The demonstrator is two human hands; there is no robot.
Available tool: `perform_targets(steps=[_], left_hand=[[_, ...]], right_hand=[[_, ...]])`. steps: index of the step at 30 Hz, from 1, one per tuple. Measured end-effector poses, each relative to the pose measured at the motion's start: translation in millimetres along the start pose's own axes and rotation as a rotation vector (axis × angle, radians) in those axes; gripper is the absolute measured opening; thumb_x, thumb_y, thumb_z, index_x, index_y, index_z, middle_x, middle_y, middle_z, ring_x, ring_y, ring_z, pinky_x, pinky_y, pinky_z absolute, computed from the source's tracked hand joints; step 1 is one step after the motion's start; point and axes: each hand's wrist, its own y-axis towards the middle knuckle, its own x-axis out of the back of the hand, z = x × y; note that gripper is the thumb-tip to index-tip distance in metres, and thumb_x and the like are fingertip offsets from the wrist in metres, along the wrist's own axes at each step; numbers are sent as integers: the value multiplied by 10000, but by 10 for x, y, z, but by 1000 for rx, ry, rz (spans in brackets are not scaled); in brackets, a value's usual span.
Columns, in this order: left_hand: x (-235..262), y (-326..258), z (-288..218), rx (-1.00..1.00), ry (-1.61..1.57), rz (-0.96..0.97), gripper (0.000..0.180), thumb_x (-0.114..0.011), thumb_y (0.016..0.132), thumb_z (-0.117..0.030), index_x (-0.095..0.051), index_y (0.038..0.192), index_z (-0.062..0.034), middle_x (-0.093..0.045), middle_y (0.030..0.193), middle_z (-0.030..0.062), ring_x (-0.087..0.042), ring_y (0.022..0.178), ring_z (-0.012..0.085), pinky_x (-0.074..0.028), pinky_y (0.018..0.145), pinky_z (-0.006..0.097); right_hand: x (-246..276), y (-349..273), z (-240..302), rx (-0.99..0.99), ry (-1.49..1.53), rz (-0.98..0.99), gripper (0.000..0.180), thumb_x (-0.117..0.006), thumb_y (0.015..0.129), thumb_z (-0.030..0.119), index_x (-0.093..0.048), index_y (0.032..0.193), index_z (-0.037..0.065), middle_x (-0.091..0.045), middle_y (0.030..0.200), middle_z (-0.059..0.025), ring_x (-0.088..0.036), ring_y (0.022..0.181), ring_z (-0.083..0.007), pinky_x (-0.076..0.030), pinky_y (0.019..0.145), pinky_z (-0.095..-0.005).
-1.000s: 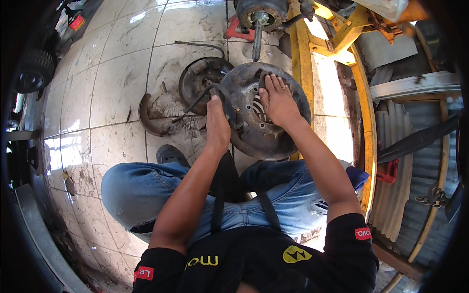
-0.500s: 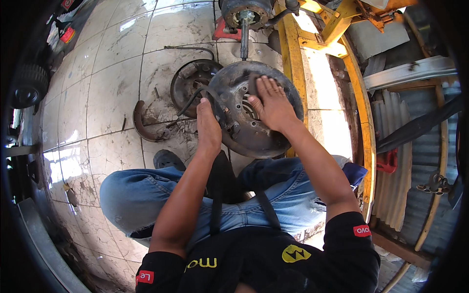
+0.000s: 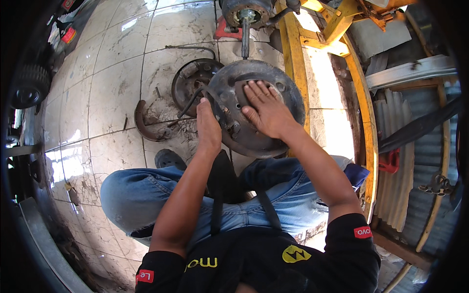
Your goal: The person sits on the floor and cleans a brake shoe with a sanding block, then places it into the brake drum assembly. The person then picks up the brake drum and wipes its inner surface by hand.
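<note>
While we crouch on the tiled floor [image 3: 112, 97], our right hand [image 3: 266, 110] lies spread flat on the round brake backing plate [image 3: 288, 88], and our left hand [image 3: 207, 128] grips its left rim. Just beyond it lie a brake drum [image 3: 190, 83] and a curved brake shoe [image 3: 144, 128].

The round brake plate [image 3: 254, 112] is dull grey metal, greasy and rough with grime; the smaller drum [image 3: 193, 85] left of it is dark, rusty metal. Floor tiles [image 3: 112, 97] are glossy ceramic, stained. The frame [image 3: 293, 53] on the right is yellow-painted metal, chipped. Far right, corrugated sheet [image 3: 415, 161] looks matt grey
</note>
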Motion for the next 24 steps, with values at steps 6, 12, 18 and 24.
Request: perform_targets(steps=[6, 12, 18, 24], left_hand=[[-1, 18, 22, -17, 28, -8, 574, -321, 1053, -442, -504, 1276, 55, -553, 1244, 146, -515, 1099, 217, -388, 998, 333], [-53, 8, 14, -27, 38, -4, 554, -317, 1058, -433, -507, 1265, 45, -557, 1219, 137, -520, 1089, 209, -401, 988, 334], [-30, 19, -7, 21, -34, 9, 531, -316, 1060, -429, -509, 1248, 28, -560, 1187, 120, -526, 1072, 193, -412, 973, 329], [3, 4, -30, 27, -29, 17, 525, -317, 1061, -417, -508, 1250, 33, -566, 1182, 124, -528, 1065, 186, -413, 972, 331]], right_hand=[[-92, 34, 76, -30, -133, -52, 685, -274, 1028, 512, -294, 1518, 35, -255, 1590, -173, -193, 1488, -329, -152, 1213, -456], [-69, 80, -81, -164, -189, -133, 627, -307, 1031, 463, -319, 1514, 63, -272, 1586, -161, -234, 1475, -328, -179, 1208, -461], [-71, 86, 3, -6, -98, -89, 683, -292, 1030, 504, -321, 1499, 10, -273, 1579, -186, -211, 1480, -343, -163, 1211, -457], [-24, 42, 216, 105, 11, 6, 757, -277, 1012, 576, -302, 1503, 0, -288, 1570, -196, -220, 1477, -342, -161, 1211, -455]])
